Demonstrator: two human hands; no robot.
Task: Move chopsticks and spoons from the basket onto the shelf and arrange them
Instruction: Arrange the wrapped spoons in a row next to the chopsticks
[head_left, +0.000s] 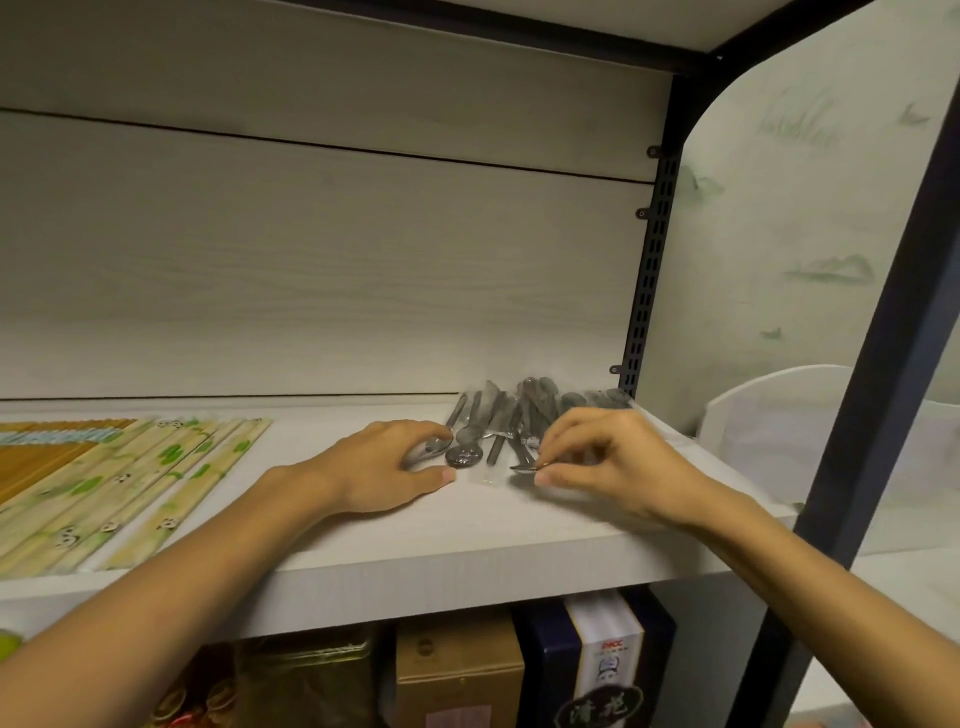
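Okay, head view only. Your left hand (387, 465) lies palm-down on the white shelf (467, 545), forearm coming in from lower left. Fingers are curled loosely, tips touching the bowl of a wrapped spoon (439, 446) at the left edge of the spoons (519, 415); thumb stretched flat along the board. Can't tell if that's a real grasp or just contact.

Your right hand (618, 462) comes in from lower right, wrist raised a bit, thumb and forefinger pinched together on the near end of another spoon (522, 467) in clear wrap. Other fingers are bent, holding nothing.

The spoons sit in a loose pile at the back right of the shelf, near the black slotted upright (647, 291).

The chopsticks (119, 483), in green panda-print sleeves, lie in rows at the shelf's left end, well apart from both hands.

Boxes (460, 670) stand on the level below.
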